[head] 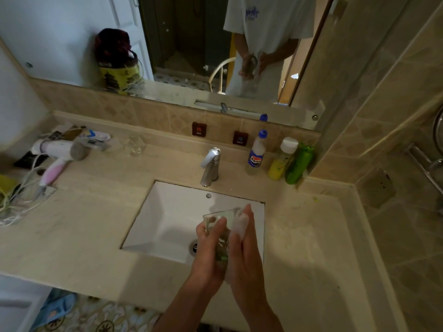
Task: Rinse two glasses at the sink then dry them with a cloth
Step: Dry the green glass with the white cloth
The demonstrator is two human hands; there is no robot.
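Two hands hold a glass [219, 226] over the sink [167, 212]: left hand [208, 250] fingers curled round it, right hand [242, 245] fingers straight, pressing white cloth [241, 224]. Wet glass could slip and break.

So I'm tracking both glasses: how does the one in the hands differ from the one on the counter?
The held glass is tilted over the sink, while the counter glass stands upright near the hair dryer. The held glass is gripped by the left hand, with the right hand pressing a white cloth against it; the counter glass is untouched. Both are clear glass.
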